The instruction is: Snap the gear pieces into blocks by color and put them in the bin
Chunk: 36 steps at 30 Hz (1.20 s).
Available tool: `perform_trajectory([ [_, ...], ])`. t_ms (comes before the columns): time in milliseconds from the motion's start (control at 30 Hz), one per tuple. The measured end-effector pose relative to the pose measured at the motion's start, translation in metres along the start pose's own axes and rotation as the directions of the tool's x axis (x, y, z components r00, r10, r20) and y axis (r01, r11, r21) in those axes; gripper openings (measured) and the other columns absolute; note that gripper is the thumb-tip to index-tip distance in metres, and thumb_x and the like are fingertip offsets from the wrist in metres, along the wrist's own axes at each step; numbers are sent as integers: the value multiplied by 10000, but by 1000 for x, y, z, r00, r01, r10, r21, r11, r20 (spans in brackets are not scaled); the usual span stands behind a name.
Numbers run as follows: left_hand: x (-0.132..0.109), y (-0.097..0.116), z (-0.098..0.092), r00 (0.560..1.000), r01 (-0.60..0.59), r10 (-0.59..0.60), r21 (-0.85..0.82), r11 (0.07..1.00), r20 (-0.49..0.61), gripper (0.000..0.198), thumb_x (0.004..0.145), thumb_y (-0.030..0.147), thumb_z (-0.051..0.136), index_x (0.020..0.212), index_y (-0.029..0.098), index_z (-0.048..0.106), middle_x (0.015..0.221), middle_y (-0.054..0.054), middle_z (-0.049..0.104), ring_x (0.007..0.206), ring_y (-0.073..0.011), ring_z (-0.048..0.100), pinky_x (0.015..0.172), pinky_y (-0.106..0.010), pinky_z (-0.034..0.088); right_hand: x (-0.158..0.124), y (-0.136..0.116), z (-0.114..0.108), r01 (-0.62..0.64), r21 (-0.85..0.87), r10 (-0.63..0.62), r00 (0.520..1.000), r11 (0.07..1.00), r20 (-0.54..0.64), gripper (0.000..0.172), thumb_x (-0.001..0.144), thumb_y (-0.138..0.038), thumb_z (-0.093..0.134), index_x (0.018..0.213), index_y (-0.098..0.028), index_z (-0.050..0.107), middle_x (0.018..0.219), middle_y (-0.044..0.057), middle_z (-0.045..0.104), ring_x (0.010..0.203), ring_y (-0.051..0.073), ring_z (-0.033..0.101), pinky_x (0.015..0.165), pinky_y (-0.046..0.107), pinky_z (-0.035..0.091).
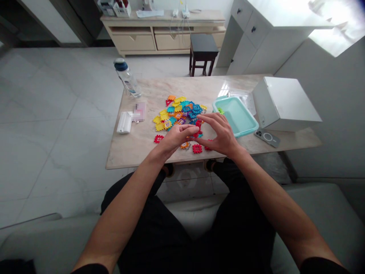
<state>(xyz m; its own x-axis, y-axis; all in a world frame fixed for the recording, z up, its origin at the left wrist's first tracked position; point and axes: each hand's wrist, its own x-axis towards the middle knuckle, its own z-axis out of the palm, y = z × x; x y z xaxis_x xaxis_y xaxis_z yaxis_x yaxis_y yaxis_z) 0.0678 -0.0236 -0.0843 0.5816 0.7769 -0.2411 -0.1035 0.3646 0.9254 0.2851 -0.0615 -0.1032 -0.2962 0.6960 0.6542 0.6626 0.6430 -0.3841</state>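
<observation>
A heap of small plastic building tiles in yellow, blue, orange and red lies in the middle of a marble table. My left hand and my right hand meet above the table's near edge, both pinching a small red tile assembly between fingertips. Loose red tiles lie on the table just under my hands, another red tile to the left. My right hand's other fingers are spread above the piece.
A teal tray with a green piece inside stands right of the heap, a white box and a phone beyond it. A water bottle and a white case sit at left. A dark stool stands behind the table.
</observation>
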Motion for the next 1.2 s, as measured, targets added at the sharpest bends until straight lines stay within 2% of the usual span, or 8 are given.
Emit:
perform_trajectory([
  [233, 0, -1, -4, 1000, -2, 2, 41, 999, 13, 384, 795, 539, 927, 843, 193, 766, 972, -55, 761, 994, -199, 683, 928, -328, 558, 0, 5, 0, -1, -1, 1, 1000, 1000, 9, 534, 997, -396, 816, 1508, -324, 679, 1339, 85, 781, 1207, 317, 715, 1057, 545, 564],
  [400, 3, -5, -7, 999, 5, -7, 59, 998, 38, 437, 835, 572, 918, 1018, 183, 837, 1100, -95, 807, 1056, -210, 717, 980, -342, 553, 0, 4, -1, 24, 5, -24, 1000, 1000, -19, 525, 1004, -388, 811, 1509, -329, 682, 1321, 78, 787, 1169, 306, 718, 1038, 540, 571],
  [500, 4, -7, -10, 998, -2, -2, 64, 998, 55, 459, 850, 592, 923, 1060, 189, 853, 1125, -96, 818, 1069, -200, 725, 978, -324, 542, 0, 5, -1, 26, 3, -26, 999, 1000, -31, 509, 1010, -398, 808, 1499, -326, 690, 1308, 74, 791, 1159, 300, 722, 1027, 532, 575],
  [733, 5, -10, -15, 996, -28, 19, 103, 994, 86, 491, 853, 630, 929, 1088, 202, 874, 1169, -103, 830, 1052, -193, 729, 930, -304, 540, -2, 9, 0, -25, 4, 25, 1000, 1000, -4, 552, 1006, -455, 831, 1532, -352, 700, 1300, 77, 794, 1165, 311, 719, 1059, 554, 573],
  [867, 4, -9, -16, 998, -19, 10, 130, 991, 69, 524, 852, 651, 922, 1141, 216, 881, 1162, -100, 835, 1037, -193, 727, 897, -299, 533, -3, 11, 1, -18, 17, 18, 1000, 1000, -8, 583, 1006, -453, 837, 1562, -368, 688, 1311, 78, 794, 1170, 317, 717, 1064, 560, 573],
  [1067, 5, -12, -20, 997, -38, 30, 127, 991, 68, 465, 846, 612, 939, 1095, 223, 889, 1161, -92, 841, 1008, -183, 718, 886, -299, 523, -2, 9, 1, -18, 17, 18, 1000, 1000, -12, 579, 1016, -458, 832, 1571, -384, 685, 1307, 69, 797, 1157, 308, 720, 1060, 556, 577],
  [1200, 5, -10, -18, 998, -16, 8, 138, 990, 60, 493, 846, 624, 932, 1120, 217, 890, 1135, -97, 840, 993, -183, 714, 864, -298, 512, -3, 10, 0, -11, 25, 11, 1000, 1000, -8, 595, 1007, -462, 844, 1574, -380, 683, 1315, 72, 794, 1159, 309, 718, 1062, 554, 575],
])
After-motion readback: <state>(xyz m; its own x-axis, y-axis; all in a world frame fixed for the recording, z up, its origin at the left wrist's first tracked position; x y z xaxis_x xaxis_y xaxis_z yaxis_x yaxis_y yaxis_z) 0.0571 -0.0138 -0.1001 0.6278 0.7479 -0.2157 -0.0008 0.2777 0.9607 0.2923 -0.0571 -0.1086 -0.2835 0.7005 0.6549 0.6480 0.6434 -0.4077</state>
